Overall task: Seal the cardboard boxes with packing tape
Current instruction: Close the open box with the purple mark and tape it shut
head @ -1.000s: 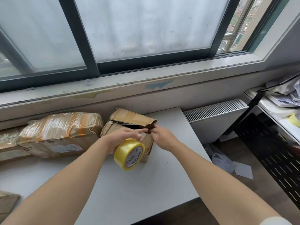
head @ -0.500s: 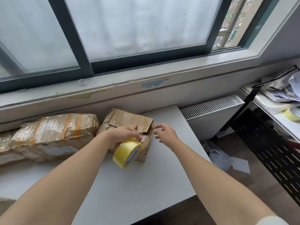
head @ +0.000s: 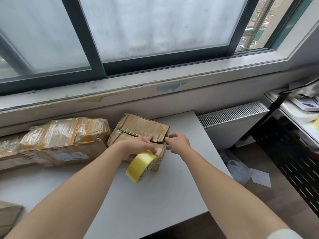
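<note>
Grey tabletop (head: pixel 172 195) under a frosted window is what I am working over. The left fingers (head: pixel 149 138) lie across the front edge of the small box (head: pixel 138 126), and the left hand (head: pixel 139 147) grips the tape roll (head: pixel 140 166), which hangs against the box's front face with the thumb pressed just above it. The right hand (head: pixel 179 142) sits at the box's right corner, fingers loosely bent, tips touching the flap and holding nothing I can make out.

A second ago that flap stood up and both hands pinched at the tape end. Now it is folded flat, so I judge the box ready for its first strip.

A larger taped box (head: pixel 65 135) sits just beside it on the left and crowds any pull that way. A radiator (head: pixel 231 116) and a cluttered shelf (head: pixel 293 118) stand well apart to the right.
</note>
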`<state>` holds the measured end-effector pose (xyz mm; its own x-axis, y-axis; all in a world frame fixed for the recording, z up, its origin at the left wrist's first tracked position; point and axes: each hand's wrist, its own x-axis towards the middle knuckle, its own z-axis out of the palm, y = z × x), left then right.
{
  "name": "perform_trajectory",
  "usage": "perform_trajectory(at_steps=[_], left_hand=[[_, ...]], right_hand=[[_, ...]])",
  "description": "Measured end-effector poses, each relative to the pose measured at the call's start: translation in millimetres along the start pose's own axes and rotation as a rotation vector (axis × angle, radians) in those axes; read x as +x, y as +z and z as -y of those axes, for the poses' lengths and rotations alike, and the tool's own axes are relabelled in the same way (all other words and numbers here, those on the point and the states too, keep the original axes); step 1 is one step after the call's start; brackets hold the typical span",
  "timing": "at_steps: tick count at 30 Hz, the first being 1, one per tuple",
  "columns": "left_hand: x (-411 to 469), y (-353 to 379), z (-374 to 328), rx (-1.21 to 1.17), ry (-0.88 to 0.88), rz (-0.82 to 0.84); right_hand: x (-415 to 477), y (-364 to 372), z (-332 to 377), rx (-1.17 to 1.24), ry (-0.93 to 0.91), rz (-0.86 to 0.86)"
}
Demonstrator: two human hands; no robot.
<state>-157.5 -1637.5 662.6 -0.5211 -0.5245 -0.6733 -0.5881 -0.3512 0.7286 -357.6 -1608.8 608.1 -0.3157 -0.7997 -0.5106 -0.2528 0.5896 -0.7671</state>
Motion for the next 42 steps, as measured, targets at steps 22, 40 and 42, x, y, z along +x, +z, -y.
perform_trajectory(at_steps=[22, 40, 42], left_hand=[[-59, -3, 32, -0.070, 0.209, -0.301], [-66, -25, 57, 0.122, 0.148, -0.250], [-67, -30, 53, 0.156, 0.154, -0.266]], right_hand=[[-13, 8, 14, -0.685, -0.701, -0.071], [-16, 44, 68, -1.068, -0.580, 0.239], [-19, 47, 70, -0.928, -0.503, 0.338]])
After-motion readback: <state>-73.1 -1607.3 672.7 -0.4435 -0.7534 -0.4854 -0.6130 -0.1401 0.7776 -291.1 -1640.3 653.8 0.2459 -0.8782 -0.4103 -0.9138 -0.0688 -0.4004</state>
